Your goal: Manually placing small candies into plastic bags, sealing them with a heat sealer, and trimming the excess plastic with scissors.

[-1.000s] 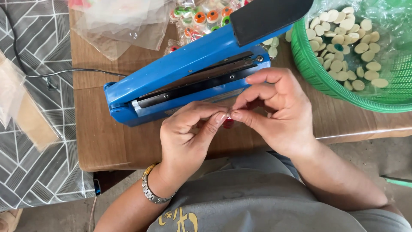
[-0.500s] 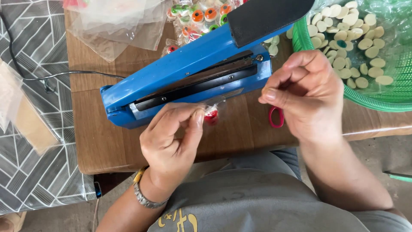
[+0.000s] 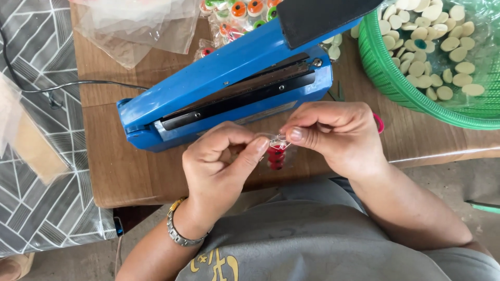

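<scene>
Hands meet just in front of the blue heat sealer [image 3: 224, 88], over the wooden desk [image 3: 120, 171]. Left hand [image 3: 219, 166] and right hand [image 3: 333, 132] both pinch the top edge of a small clear bag [image 3: 276, 151], thumb and forefinger of each closed on the plastic, one hand on each side. Bag hangs between the two hands, just below the fingertips, above the desk edge and close to the sealer's front bar, not touching it as far as can be told. Bag is tiny, see-through, crinkled at the top, with small red round pieces stacked inside; exact count unclear. Pink ring-like thing [image 3: 379, 123] pokes out behind right hand, mostly hidden. Metal bracelet [image 3: 179, 234] on left wrist. Green basket [image 3: 416, 83] with pale round pieces sits at right on the desk, well apart from the bag. Loose clear bags [image 3: 135, 26] lie at far left of the desk
</scene>
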